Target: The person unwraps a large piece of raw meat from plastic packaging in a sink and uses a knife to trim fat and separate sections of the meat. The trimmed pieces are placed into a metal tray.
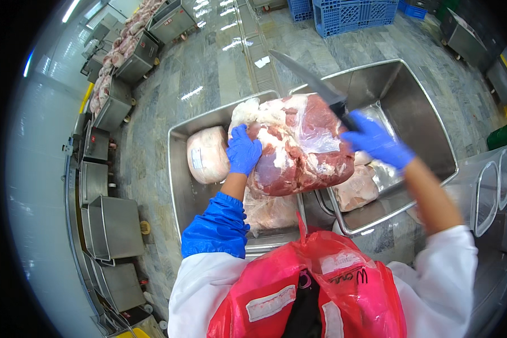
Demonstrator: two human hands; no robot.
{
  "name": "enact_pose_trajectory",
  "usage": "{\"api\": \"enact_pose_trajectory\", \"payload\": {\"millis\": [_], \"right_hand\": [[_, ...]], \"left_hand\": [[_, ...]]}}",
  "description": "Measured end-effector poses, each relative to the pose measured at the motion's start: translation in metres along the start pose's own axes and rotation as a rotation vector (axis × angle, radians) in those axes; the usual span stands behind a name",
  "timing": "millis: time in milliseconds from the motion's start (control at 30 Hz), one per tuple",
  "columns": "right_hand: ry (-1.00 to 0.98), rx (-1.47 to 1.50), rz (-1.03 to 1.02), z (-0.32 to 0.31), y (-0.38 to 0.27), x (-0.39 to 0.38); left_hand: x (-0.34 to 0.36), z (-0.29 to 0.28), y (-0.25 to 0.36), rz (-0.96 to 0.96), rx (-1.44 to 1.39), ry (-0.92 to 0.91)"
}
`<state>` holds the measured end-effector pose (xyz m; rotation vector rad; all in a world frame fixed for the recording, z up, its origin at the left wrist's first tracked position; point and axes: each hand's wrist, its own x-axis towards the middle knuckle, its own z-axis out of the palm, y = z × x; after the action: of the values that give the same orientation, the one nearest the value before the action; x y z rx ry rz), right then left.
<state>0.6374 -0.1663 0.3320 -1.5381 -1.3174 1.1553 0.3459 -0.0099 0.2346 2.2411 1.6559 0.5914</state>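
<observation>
A large slab of red meat with white fat (279,160) lies across the adjoining rims of two metal bins. Pressed against its left side is my left hand (243,150), in a blue glove, fingers stretched out over the fat. My right hand (377,139), also blue-gloved and slightly blurred, is closed around the black handle of a long knife (310,74). Its blade points up and to the far left, above the meat. A piece of clear plastic film (318,132) clings to the top of the meat.
The left metal bin (177,169) holds a pale wrapped meat piece (207,155) and another below the slab. In the right metal bin (422,107) lie more pale pieces (356,188). Clear plastic tubs (479,191) stand at right, blue crates (352,17) far off, metal carts (115,225) along the left.
</observation>
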Motion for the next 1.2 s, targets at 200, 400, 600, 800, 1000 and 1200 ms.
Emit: {"api": "enact_pose_trajectory", "payload": {"millis": [200, 400, 600, 800, 1000, 1200], "right_hand": [[0.269, 0.434, -0.056, 0.117, 0.067, 0.058], [0.287, 0.583, 0.019, 0.123, 0.070, 0.073], [0.347, 0.446, -0.025, 0.126, 0.086, 0.083], [0.386, 0.225, -0.057, 0.128, 0.070, 0.077], [0.399, 0.250, -0.056, 0.130, 0.077, 0.082], [0.458, 0.142, -0.116, 0.137, 0.073, 0.076]], "left_hand": [[0.042, -0.016, 0.045, 0.843, 0.618, -0.087], [0.081, -0.008, 0.060, 0.752, 0.693, -0.420], [0.112, -0.003, 0.068, 0.720, 0.557, -0.593], [0.132, -0.001, 0.080, 0.672, 0.621, -0.907], [0.106, -0.032, 0.111, 0.599, 0.758, -0.928], [0.086, -0.022, 0.069, 0.693, 0.906, -0.571]]}}
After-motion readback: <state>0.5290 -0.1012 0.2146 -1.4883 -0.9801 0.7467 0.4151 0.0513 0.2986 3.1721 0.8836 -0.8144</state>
